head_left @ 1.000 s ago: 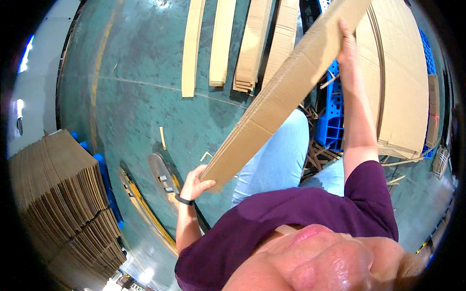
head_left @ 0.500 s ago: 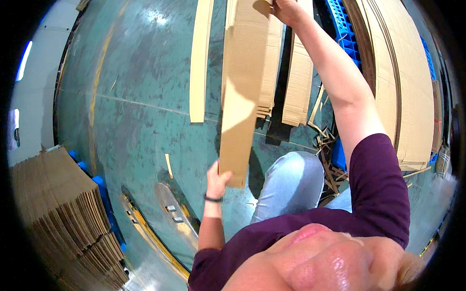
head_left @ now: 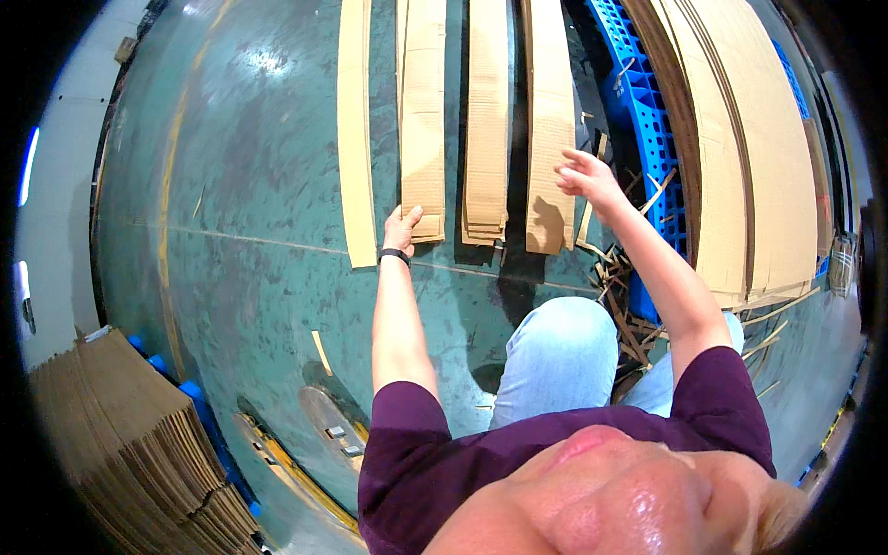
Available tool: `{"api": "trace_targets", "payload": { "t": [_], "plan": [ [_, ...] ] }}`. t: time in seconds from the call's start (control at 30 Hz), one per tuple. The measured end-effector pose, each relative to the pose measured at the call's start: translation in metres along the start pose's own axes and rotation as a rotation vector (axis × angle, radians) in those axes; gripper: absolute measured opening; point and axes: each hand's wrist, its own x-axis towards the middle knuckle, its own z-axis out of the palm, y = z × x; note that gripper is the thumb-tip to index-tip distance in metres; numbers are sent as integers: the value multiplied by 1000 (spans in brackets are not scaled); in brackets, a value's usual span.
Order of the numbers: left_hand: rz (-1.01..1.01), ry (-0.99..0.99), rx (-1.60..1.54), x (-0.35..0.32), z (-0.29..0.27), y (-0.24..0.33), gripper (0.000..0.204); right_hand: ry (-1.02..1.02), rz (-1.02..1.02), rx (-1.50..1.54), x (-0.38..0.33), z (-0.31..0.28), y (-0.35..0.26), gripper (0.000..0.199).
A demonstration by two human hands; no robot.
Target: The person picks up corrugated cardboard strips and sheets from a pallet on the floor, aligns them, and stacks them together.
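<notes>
1. The second cardboard strip pile [head_left: 423,120] lay flat on the green floor [head_left: 231,213], running up out of view so its far end was cut off.
2. The left hand [head_left: 400,227] rested on the near left corner of that pile, fingers laid on the cardboard and thumb out to the side; whether it pinched the top strip could not be told.
3. The right hand [head_left: 585,176] hovered open, fingers spread, above the near end of the fourth strip pile [head_left: 548,129], to the right of the second pile; it touched nothing that could be made out.
4. A single thin strip [head_left: 354,139] lay just left of the second pile, and a third pile [head_left: 487,120] lay between the second and fourth.
5. Farther right of the second pile, a blue plastic pallet [head_left: 647,120] carried a tall stack of large cardboard sheets [head_left: 740,157]; most of the pallet was hidden under them.
6. Loose cardboard scraps [head_left: 629,287] littered the floor beside the pallet's near end.
7. Well left and below the second pile, another stack of flattened cardboard [head_left: 129,444] stood, partly lost at the dark rim.
</notes>
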Motion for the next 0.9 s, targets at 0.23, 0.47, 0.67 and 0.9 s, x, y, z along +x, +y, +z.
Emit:
{"api": "trace_targets", "payload": {
  "t": [0.23, 0.47, 0.67, 0.9],
  "plan": [
    [42, 20, 50, -6, 12, -3, 31, 105, 64, 168, -72, -46, 30, 54],
    [157, 292, 545, 13, 10, -25, 42, 67, 57, 194, -102, -52, 44, 50],
    [-9, 561, 1211, 10, 45, -7, 64, 92, -22, 190, -133, -72, 36, 46],
    [-139, 556, 1680, -37, 107, 28, 69, 283, -441, 119, -197, -163, 16, 40]
  ]
}}
